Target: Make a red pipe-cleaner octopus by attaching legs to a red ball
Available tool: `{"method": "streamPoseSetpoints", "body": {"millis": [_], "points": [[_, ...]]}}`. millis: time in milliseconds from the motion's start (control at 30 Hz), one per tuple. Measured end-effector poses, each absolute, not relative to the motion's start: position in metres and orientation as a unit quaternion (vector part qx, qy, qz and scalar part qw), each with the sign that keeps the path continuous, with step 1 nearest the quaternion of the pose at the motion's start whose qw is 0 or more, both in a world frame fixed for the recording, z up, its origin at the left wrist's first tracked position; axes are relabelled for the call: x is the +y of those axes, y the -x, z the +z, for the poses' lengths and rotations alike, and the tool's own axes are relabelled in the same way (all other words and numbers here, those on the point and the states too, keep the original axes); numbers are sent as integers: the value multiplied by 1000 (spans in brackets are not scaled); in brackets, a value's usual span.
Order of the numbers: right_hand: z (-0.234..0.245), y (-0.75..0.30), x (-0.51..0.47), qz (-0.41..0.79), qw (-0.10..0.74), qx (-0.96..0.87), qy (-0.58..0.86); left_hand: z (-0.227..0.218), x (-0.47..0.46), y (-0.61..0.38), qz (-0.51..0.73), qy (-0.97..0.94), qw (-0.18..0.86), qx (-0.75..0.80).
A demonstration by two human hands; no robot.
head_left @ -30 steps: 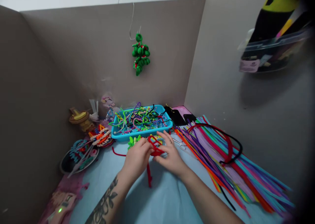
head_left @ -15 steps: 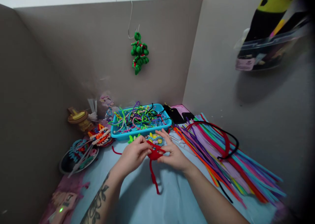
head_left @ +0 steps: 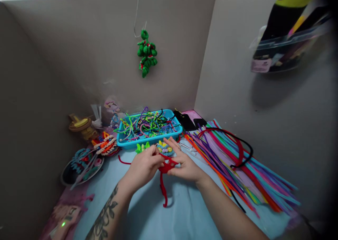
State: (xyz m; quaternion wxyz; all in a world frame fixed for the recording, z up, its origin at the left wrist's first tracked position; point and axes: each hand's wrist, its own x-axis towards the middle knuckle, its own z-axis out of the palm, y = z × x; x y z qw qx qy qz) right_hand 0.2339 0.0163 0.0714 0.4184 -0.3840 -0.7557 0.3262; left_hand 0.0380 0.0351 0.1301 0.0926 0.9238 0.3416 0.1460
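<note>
My left hand (head_left: 142,166) and my right hand (head_left: 185,164) meet over the light blue table cover (head_left: 182,215). Both pinch a red pipe cleaner (head_left: 164,176) that is twisted into a small knot between my fingertips. Its loose tail hangs down and curls just above the cover. Right behind my hands lie a small green pipe-cleaner shape (head_left: 142,147) and a blue and yellow one (head_left: 165,148).
A blue tray (head_left: 124,144) of tangled pipe cleaners stands behind my hands. Long straight pipe cleaners (head_left: 250,176) fan out on the right. Finished craft pieces fill a dark plate (head_left: 79,166) on the left. Grey partition walls enclose the table; a green figure (head_left: 145,55) hangs on the back wall.
The red pipe cleaner has been drawn from a loose loop into a tighter knot, and its tail now hangs lower. My hands have shifted slightly toward me.
</note>
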Motion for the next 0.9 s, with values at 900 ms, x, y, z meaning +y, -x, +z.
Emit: {"method": "streamPoseSetpoints", "body": {"millis": [900], "points": [[72,-240,19,408,448,-689,397,119,54,-30,246,-847,326,342]]}}
